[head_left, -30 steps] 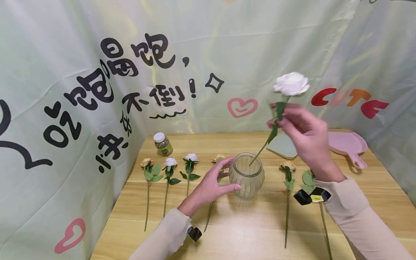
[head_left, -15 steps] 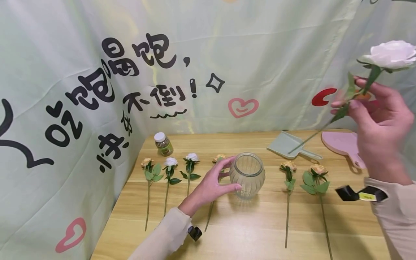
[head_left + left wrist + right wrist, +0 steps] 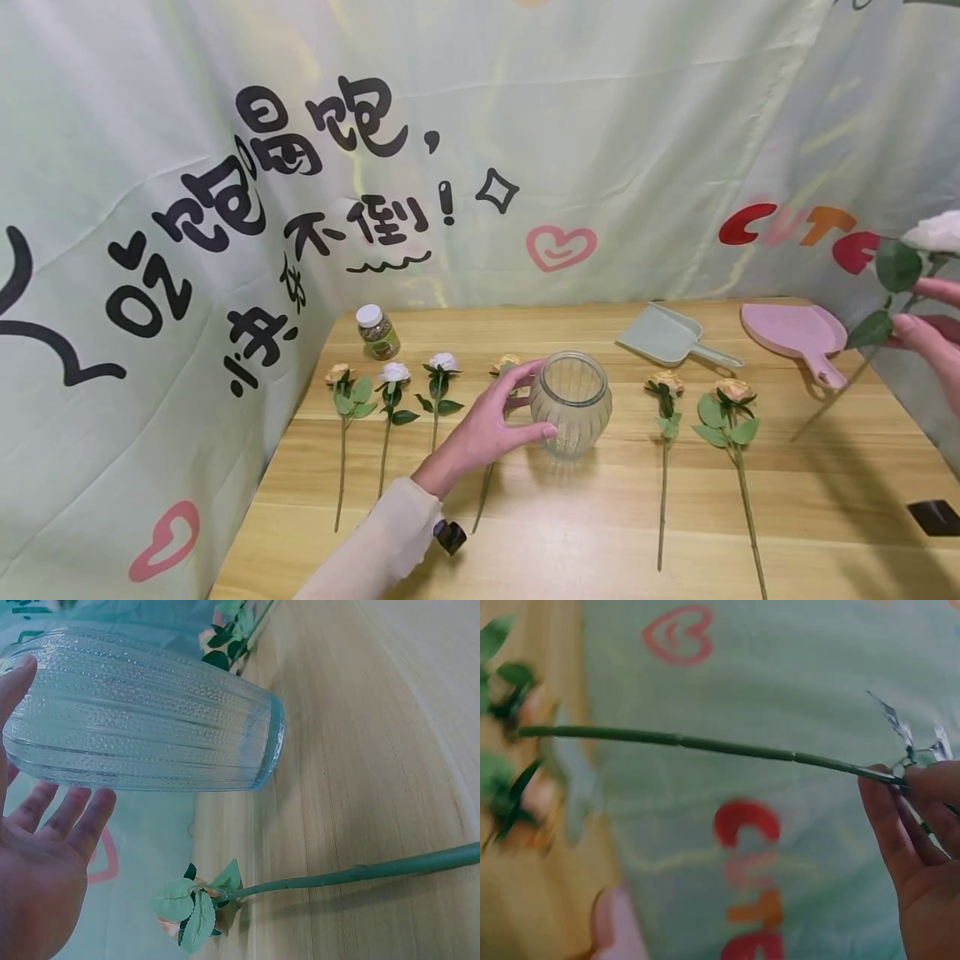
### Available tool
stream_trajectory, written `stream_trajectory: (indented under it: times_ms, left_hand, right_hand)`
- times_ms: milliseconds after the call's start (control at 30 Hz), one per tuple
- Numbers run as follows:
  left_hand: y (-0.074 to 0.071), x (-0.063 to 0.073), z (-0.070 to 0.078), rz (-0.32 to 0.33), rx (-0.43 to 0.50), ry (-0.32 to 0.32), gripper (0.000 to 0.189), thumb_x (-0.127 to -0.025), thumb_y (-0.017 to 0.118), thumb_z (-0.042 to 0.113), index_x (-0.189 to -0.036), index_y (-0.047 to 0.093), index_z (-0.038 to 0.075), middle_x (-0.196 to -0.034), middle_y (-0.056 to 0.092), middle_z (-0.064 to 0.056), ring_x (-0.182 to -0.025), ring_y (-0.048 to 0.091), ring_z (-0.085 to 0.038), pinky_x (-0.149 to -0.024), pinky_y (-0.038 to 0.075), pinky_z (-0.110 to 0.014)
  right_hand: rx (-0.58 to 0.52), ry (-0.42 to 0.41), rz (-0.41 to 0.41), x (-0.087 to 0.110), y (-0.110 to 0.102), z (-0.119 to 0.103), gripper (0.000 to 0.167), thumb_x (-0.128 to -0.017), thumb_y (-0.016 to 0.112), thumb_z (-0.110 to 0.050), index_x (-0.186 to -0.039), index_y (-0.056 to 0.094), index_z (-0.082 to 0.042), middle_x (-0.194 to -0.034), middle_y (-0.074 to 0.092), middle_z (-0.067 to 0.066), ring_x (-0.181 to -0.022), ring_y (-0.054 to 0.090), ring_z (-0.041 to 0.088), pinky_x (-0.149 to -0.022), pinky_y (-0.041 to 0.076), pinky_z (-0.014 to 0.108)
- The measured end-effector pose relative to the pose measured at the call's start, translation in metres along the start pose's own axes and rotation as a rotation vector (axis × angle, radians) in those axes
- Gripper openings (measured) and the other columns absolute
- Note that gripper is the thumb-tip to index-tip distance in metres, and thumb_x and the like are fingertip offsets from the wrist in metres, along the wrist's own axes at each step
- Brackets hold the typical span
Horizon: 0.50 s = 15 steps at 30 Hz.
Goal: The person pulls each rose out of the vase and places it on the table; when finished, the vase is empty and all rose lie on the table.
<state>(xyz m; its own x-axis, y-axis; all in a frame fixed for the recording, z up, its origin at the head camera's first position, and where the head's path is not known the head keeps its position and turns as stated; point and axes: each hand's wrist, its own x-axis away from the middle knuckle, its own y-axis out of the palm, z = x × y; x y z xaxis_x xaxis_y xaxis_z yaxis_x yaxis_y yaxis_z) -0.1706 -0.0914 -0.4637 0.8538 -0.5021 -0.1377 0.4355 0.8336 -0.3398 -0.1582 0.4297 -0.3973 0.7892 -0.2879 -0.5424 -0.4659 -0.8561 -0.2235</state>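
A ribbed clear glass vase (image 3: 572,417) stands upright on the wooden table, with no stem in it. My left hand (image 3: 491,421) holds its left side, thumb in front and fingers behind; in the left wrist view the thumb lies against the glass (image 3: 142,720). At the right edge of the head view my right hand (image 3: 933,329) pinches the stem of a white artificial rose (image 3: 937,232) above the table. The bloom is partly cut off by the frame. The right wrist view shows the rose's long green stem (image 3: 735,748) in the fingertips of that hand.
Left of the vase lie a yellow rose (image 3: 341,375), two white roses (image 3: 393,373) and another yellow rose (image 3: 504,363), partly covered by my left hand. Two yellow roses (image 3: 735,390) lie to the right. Behind are a white-capped jar (image 3: 377,333), a grey-green dustpan (image 3: 660,333) and a pink board (image 3: 795,329).
My right hand has lifted the white rose away from the vase mouth and carried it to the far right, then lower at the frame edge. The left hand and vase have stayed put.
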Motion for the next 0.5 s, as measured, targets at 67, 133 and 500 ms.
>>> stream_trajectory:
  times_ms: [67,133,500]
  left_hand:
    - [0.000,0.000,0.000,0.000,0.002,0.001,0.087,-0.093,0.089,0.036,-0.164,0.039,0.046,-0.160,0.052,0.011,-0.150,0.051,-0.022,-0.125,0.049,-0.046]
    - [0.000,0.000,0.000,0.000,0.001,-0.002,0.087,-0.094,0.089,0.036,-0.164,0.039,0.046,-0.160,0.052,0.012,-0.150,0.051,-0.021,-0.125,0.049,-0.046]
    - [0.000,0.000,0.000,0.003,-0.005,-0.006,0.087,-0.093,0.089,0.035,-0.164,0.039,0.047,-0.160,0.052,0.011,-0.150,0.051,-0.020,-0.125,0.049,-0.049]
  right_hand:
    - [0.081,0.006,-0.045,-0.004,-0.032,0.077,0.046,-0.108,0.059,0.002,-0.151,0.063,-0.014,-0.135,0.067,-0.021,-0.088,0.068,-0.019,-0.074,0.054,-0.002]
    - [0.046,-0.006,-0.109,0.000,-0.050,0.119,0.047,-0.108,0.058,0.005,-0.153,0.061,-0.008,-0.140,0.068,-0.020,-0.089,0.070,-0.017,-0.072,0.057,0.002]
    - [-0.273,0.036,-0.354,0.071,-0.032,0.077,0.055,-0.103,0.050,0.023,-0.138,0.073,-0.012,-0.132,0.074,-0.022,-0.090,0.076,-0.007,-0.070,0.061,0.009]
